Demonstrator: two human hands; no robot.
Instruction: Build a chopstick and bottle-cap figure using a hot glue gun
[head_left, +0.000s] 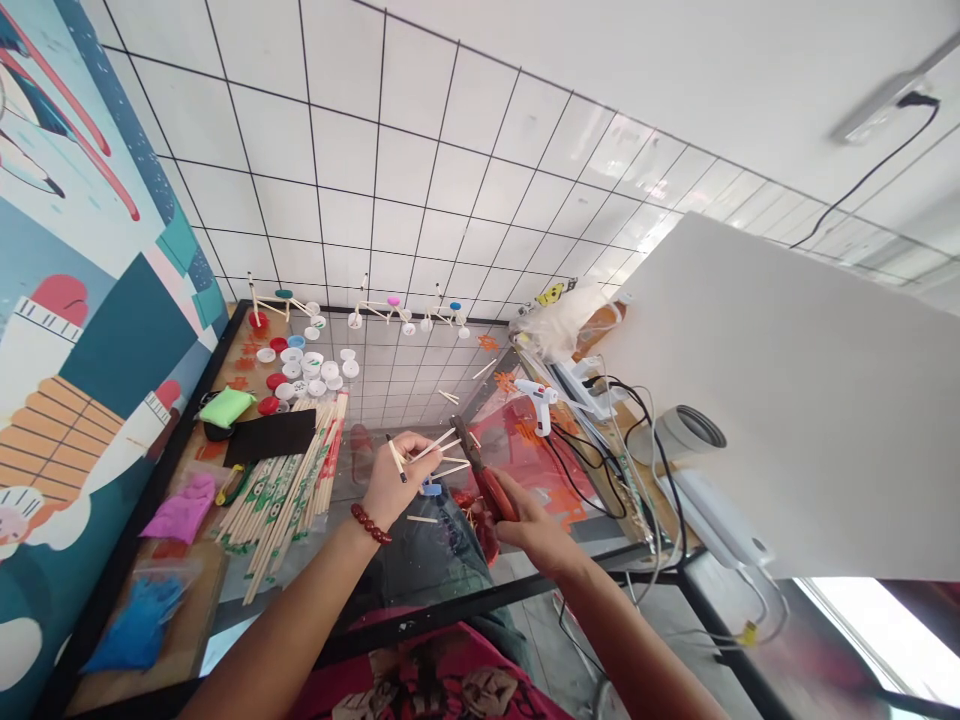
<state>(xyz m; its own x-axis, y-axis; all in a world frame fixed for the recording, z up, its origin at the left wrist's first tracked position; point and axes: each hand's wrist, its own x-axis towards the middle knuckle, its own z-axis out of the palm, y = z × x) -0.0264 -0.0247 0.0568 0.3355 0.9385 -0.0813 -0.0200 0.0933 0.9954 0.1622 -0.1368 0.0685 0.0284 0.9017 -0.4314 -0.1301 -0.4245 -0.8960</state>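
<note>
My left hand (396, 484) is closed on a small frame of thin wooden sticks (454, 464), with one black-tipped stick pointing back over the hand. A blue piece (430, 489) shows just under the sticks. Wrapped in my right hand (534, 528) are red-handled pliers (491, 485). Their dark jaws are up against the ends of the sticks; whether they bite on one I cannot tell. Loose cut sticks (448, 397) lie on the glass tabletop beyond my hands. Three finished stick figures with bottle-cap wheels, one with a pink piece (394, 301), stand along the back edge.
Bundled wooden chopsticks (289, 500) and white and red bottle caps (313, 366) lie to the left, beside bags of green, pink and blue clay (135, 622). On the right are a white glue gun (537, 402), tangled cables (600, 455) and a grey tape roll (679, 432).
</note>
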